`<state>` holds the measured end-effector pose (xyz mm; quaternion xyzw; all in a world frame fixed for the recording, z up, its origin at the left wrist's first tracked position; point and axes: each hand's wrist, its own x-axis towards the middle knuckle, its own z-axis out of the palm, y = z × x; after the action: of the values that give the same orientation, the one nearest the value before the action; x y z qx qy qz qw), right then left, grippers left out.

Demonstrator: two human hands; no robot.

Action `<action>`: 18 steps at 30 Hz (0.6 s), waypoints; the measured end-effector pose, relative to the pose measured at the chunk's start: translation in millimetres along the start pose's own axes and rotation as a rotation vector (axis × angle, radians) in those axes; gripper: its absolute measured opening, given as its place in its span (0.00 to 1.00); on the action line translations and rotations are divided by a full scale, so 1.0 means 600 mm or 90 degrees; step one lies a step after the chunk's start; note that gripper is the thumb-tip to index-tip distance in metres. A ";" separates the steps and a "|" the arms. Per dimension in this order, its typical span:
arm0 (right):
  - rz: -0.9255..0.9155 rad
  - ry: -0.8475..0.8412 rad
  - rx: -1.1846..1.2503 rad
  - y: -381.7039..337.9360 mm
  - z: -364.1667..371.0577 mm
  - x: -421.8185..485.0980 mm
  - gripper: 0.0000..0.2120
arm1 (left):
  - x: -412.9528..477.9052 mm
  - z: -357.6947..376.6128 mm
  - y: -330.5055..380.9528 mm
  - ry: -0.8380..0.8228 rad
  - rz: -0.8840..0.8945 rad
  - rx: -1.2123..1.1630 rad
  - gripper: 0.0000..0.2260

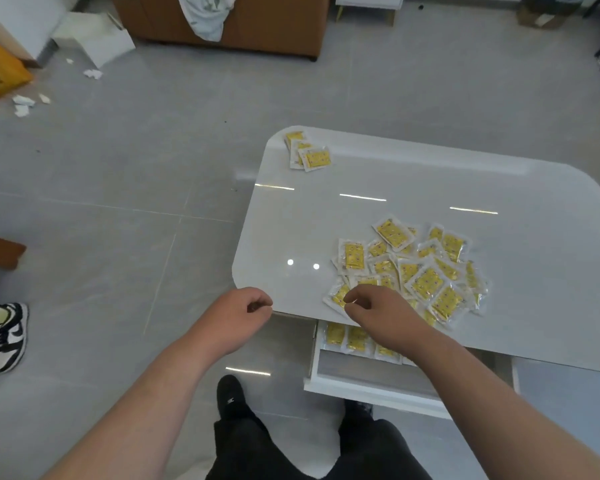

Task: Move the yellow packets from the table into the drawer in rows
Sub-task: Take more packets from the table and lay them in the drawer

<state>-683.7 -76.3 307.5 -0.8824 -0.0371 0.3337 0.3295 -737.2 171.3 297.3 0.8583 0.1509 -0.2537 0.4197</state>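
Since the right hand point(371, 308) is already over the near-left corner of the pile of yellow packets point(426, 282), we take that side as the working one: its thumb and forefinger pinch the nearest packet point(338, 295), which lies slanted, long axis running away and to the right. The open drawer point(361, 386) sits directly below that hand, under the worktop point(326, 209) edge, with a started row point(347, 337) whose packets point away from us, so we judge the move as pull back, drop, small twist. Left hand point(253, 308) is at the worktop corner, fingers curled, nothing visible in it, further from the pile. A small far cluster point(309, 154) is well apart from both hands
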 end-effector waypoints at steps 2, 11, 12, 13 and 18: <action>0.012 0.019 0.007 -0.040 0.043 0.006 0.09 | 0.002 -0.040 -0.037 -0.020 0.016 0.018 0.07; 0.038 0.059 0.037 -0.211 0.207 0.044 0.10 | 0.005 -0.223 -0.182 -0.018 0.054 0.051 0.06; 0.038 0.056 0.033 -0.227 0.217 0.050 0.10 | 0.005 -0.238 -0.192 -0.019 0.058 0.047 0.06; 0.039 0.056 0.031 -0.243 0.225 0.055 0.10 | 0.006 -0.252 -0.199 -0.020 0.060 0.046 0.06; 0.034 0.070 0.032 -0.302 0.243 0.087 0.10 | 0.023 -0.318 -0.218 -0.014 0.071 0.042 0.06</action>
<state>-704.6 161.1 305.9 -0.8917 0.0130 0.2942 0.3438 -728.3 402.8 304.2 0.8759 0.0900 -0.2442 0.4062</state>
